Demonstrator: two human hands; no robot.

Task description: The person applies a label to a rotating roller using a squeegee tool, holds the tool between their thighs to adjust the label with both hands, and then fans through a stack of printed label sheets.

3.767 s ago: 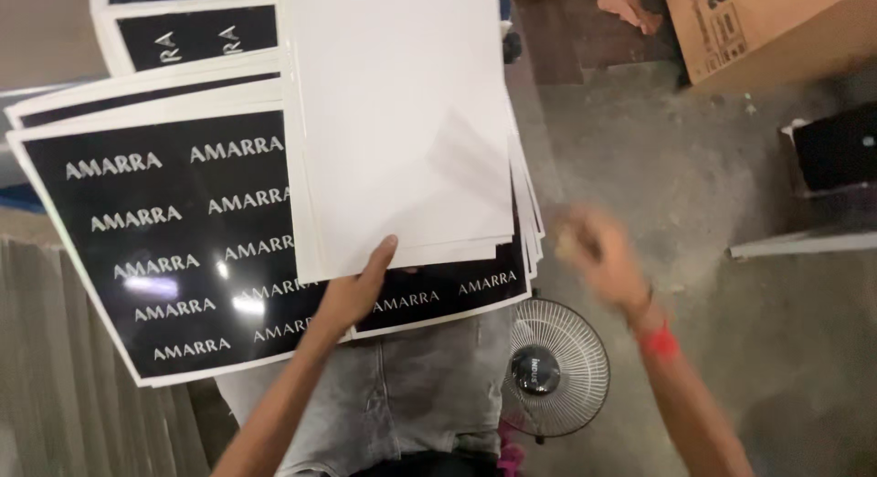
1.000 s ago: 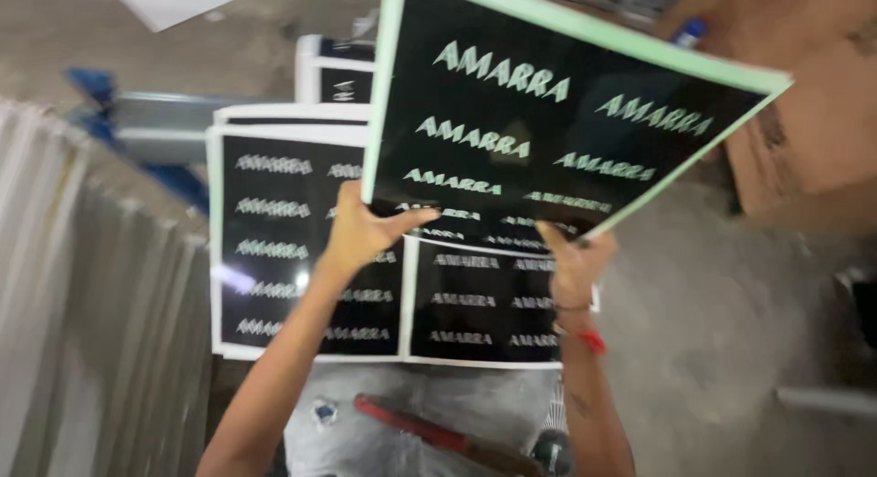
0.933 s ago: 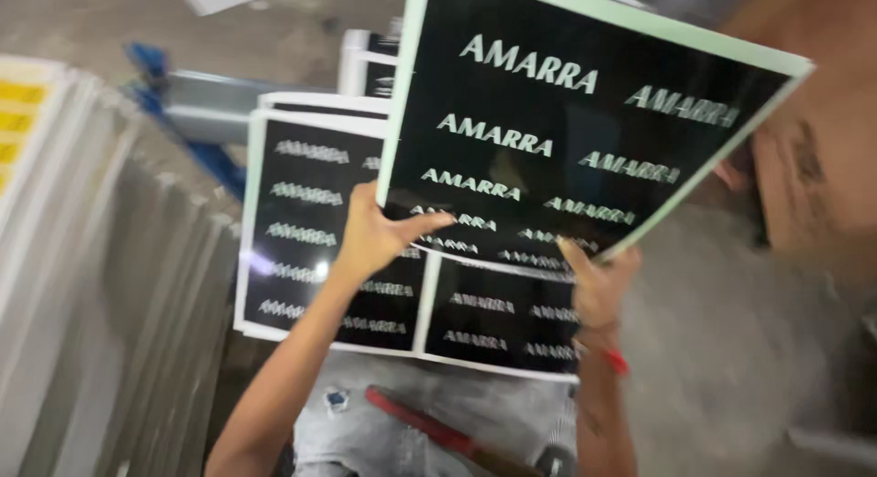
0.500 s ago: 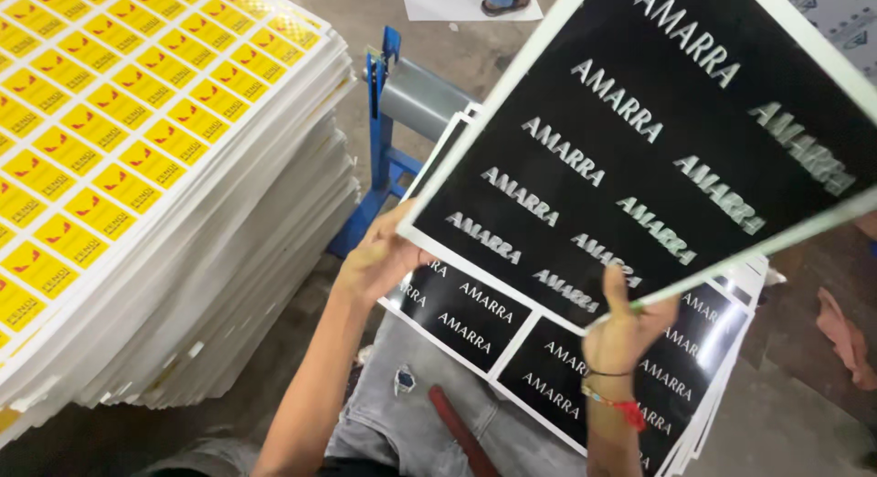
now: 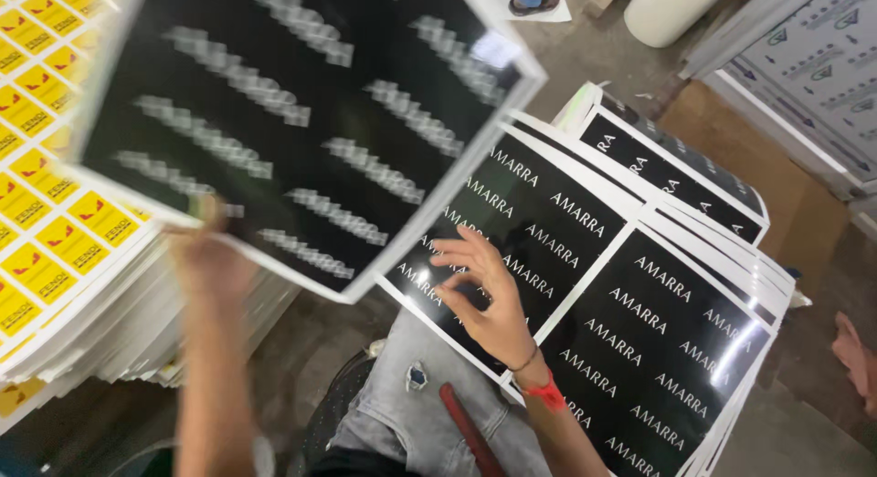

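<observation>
1 black printed sheet (image 5: 301,121) is up in the upper left of the frame, blurred, w/ left hand (image 5: 206,258) pinching its lower edge. Right hand (image 5: 489,299) rests open, fingers spread, on top sheet of the black stack (image 5: 658,331) at centre-right; many sheets look left there. Yellow-label stack (image 5: 55,230) sits far left.

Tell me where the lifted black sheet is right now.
In the head view the lifted black sheet fills the upper left, held at its lower edge by the left hand, above the yellow sticker stack and left of the black sheet pile.
</observation>
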